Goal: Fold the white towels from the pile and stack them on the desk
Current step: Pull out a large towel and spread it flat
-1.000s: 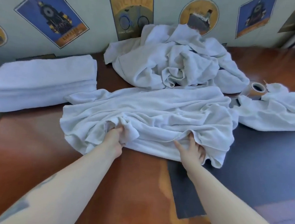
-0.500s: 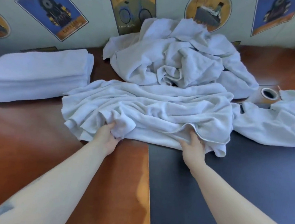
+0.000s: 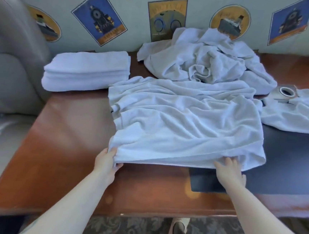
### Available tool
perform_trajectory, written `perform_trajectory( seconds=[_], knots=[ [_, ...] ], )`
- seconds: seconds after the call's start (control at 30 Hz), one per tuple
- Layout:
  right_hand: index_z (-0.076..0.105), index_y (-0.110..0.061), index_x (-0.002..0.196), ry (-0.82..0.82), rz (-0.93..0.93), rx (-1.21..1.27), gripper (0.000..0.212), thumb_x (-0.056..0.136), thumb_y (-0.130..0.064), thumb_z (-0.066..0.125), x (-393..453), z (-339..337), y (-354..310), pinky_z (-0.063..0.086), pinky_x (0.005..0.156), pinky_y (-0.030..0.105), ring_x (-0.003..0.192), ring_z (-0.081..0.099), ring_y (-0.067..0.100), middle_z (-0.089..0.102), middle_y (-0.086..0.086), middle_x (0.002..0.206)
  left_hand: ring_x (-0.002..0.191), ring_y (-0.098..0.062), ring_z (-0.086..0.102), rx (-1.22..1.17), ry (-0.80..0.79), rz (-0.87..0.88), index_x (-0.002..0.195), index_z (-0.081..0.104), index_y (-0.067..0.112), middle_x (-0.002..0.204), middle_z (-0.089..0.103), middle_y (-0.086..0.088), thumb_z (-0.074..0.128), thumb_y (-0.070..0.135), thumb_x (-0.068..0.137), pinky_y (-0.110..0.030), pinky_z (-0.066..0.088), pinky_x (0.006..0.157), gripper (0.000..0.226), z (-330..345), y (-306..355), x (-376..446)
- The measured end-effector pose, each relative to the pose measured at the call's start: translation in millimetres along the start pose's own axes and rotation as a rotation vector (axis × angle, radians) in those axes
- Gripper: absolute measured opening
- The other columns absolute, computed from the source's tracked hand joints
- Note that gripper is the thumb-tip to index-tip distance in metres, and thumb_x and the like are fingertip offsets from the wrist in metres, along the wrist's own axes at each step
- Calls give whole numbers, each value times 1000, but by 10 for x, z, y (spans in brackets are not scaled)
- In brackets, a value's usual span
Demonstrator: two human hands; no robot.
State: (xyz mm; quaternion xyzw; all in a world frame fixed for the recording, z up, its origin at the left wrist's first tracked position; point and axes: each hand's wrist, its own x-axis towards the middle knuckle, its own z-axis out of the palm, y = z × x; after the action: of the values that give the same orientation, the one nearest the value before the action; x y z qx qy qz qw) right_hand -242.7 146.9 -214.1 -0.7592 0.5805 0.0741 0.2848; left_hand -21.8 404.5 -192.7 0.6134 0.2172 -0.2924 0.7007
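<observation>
Both hands are at the near hem of the towel (image 3: 184, 130). Left hand (image 3: 106, 162) pinches the near-left corner, thumb under, fingers curled over the edge. Right hand (image 3: 229, 172) is along the hem toward the right; its fingers reach onto or under the cloth, and I cannot tell whether it truly grips.

That towel lies spread but rumpled in the middle of the desk (image 3: 69, 146), its right part over a dark mat (image 3: 285, 165). Behind it the pile (image 3: 208, 63) sits heaped against the wall. Off to the left, just beside the towel, is the stack (image 3: 86, 71) of folded ones. Another loose towel (image 3: 297, 114) lies at the right, partly over a tape roll (image 3: 285, 91).

By my reading, this is the spreading step before the first fold. To do it well, the right hand wants the true near-right corner, which droops past its fingers. Draw the hem taut between both corners, tug toward the body to flatten the ripples, and check that the far edge is clear of the pile. Then lift both corners together and lay them on the far corners, edges matched, or the fold will come out crooked.
</observation>
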Motion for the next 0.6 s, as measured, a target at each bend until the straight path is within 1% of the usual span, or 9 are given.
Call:
perform_trajectory(
  seconds=[0.07, 0.13, 0.2, 0.3, 0.37, 0.43, 0.53, 0.57, 0.6],
  knots=[
    [30, -20, 151, 18, 48, 23, 52, 102, -38, 30, -217, 72, -116, 13, 118, 48, 147, 17, 22, 19, 1, 161, 64, -15, 51, -39, 40, -29, 97, 59, 10, 82, 60, -7, 51, 8, 100, -25, 43, 53, 9, -212, -41, -65],
    [40, -20, 146, 92, 77, 120, 47, 102, -35, 31, -487, 207, -255, 26, 112, 48, 139, 32, 28, 34, 5, 154, 57, -15, 43, -87, 108, -74, 92, 59, 8, 76, 56, -8, 54, 7, 99, -21, 42, 45, 8, -390, -85, -146],
    [51, -23, 137, 139, 77, 244, 42, 100, -35, 37, -809, 417, -390, 36, 102, 45, 129, 43, 31, 48, 5, 143, 54, -14, 35, -112, 177, -112, 85, 57, 6, 71, 51, -8, 59, 6, 96, -23, 41, 49, 12, -537, -123, -222],
    [53, -30, 134, 137, -73, 153, 39, 98, -43, 43, -1203, 750, -489, 34, 99, 42, 128, 40, 26, 48, -2, 142, 53, -14, 34, -76, 237, -103, 79, 57, 7, 70, 51, -7, 65, 8, 93, -26, 40, 56, 16, -723, -156, -310],
    [52, -29, 132, 190, -181, 3, 37, 98, -43, 45, -1271, 839, -443, 35, 96, 39, 123, 42, 22, 51, -3, 136, 55, -15, 42, -76, 288, -56, 84, 59, 8, 72, 55, -6, 68, 9, 91, -27, 42, 56, 11, -836, -125, -326],
    [52, -29, 124, 230, -270, -139, 31, 97, -40, 44, -1248, 827, -346, 36, 88, 36, 114, 46, 20, 56, -4, 124, 61, -15, 51, -81, 356, 16, 93, 63, 7, 75, 58, -5, 68, 11, 91, -26, 44, 56, 7, -939, -63, -299],
    [49, -31, 105, 278, -322, -231, 15, 97, -39, 40, -1223, 781, -202, 33, 74, 33, 98, 51, 18, 62, -7, 100, 63, -16, 54, -132, 440, 46, 106, 64, 2, 79, 60, -7, 66, 9, 92, -27, 48, 57, 16, -1028, -41, -239],
    [48, -30, 102, 280, -321, -243, 13, 97, -38, 39, -1243, 783, -192, 32, 72, 33, 95, 50, 18, 62, -7, 96, 66, -19, 57, -149, 447, 52, 112, 63, -2, 86, 63, -11, 65, 8, 93, -28, 50, 60, 21, -1021, -60, -222],
    [48, -30, 99, 283, -319, -247, 12, 97, -38, 40, -1266, 799, -204, 31, 71, 33, 94, 49, 18, 60, -7, 95, 75, -23, 62, -143, 454, 71, 118, 61, -3, 97, 65, -14, 65, 7, 93, -32, 54, 66, 28, -989, -95, -213]
  ],
)
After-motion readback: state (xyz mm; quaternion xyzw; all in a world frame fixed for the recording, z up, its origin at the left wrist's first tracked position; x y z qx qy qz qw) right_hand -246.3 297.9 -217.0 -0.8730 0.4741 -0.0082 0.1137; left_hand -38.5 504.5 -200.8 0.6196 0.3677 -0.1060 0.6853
